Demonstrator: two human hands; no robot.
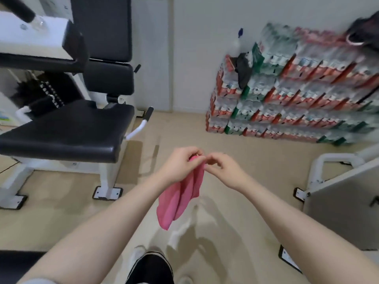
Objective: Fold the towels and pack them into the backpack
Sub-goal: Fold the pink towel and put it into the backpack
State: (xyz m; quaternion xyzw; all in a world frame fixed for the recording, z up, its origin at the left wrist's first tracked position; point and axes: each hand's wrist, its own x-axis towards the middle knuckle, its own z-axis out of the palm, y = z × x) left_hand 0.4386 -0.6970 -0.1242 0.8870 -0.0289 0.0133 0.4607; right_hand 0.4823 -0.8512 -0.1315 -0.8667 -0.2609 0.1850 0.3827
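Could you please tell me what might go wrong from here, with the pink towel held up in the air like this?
1. The pink towel hangs bunched from small pinches of the left hand and right hand at its top edge; if either grip slips, it may drop to the floor.
2. Folding in mid-air, unsupported, may give an uneven fold.
3. No backpack is clearly identifiable, so packing may mean carrying the fold and loosening it.

The pink towel (180, 193) hangs in the air above the beige floor, held up by its top edge and touching no surface. It is bunched at the top and falls in long loose folds, two lobes side by side, the lower end slanting down toward the left into a point. Its cloth looks thin and plain, one even pink with no pattern visible.
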